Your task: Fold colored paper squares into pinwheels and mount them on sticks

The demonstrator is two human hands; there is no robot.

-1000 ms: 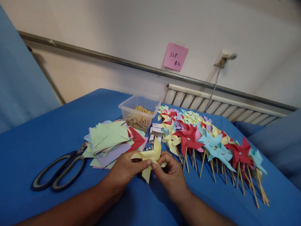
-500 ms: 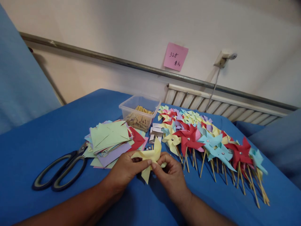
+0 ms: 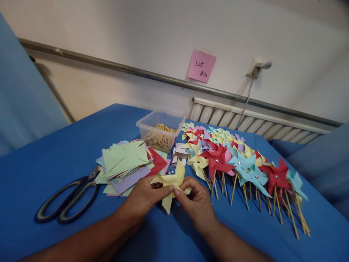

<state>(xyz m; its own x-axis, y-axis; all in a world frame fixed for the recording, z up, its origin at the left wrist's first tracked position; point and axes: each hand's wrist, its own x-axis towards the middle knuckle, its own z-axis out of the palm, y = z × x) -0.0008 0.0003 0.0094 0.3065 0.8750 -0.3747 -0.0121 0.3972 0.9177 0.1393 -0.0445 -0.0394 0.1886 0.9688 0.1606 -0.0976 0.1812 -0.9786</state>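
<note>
Your left hand (image 3: 145,197) and right hand (image 3: 196,202) meet low at the middle of the blue table (image 3: 49,160), and both pinch the same yellow paper pinwheel (image 3: 172,182). Your left thumb and fingertips close on its centre from the left; your right fingertips grip it from the right, with 1 folded point sticking up and another hanging down between your hands. The pinwheel sits just above the cloth, between the paper stack and the finished row.

To your left, a fanned stack of coloured paper squares (image 3: 127,162) lies flat, light green on top, with red and purple sheets showing at the edges. Black-handled scissors (image 3: 67,198) lie just beside that stack, blades tucked under its corner. Behind the stack stands a clear plastic tub (image 3: 160,129) holding wooden sticks. A few small silver pins (image 3: 171,170) lie near your left fingertips.

To your right, finished pinwheels on sticks (image 3: 245,169) lie in an overlapping row running back toward the wall. A pink sticky note (image 3: 201,66) hangs on the wall.
</note>
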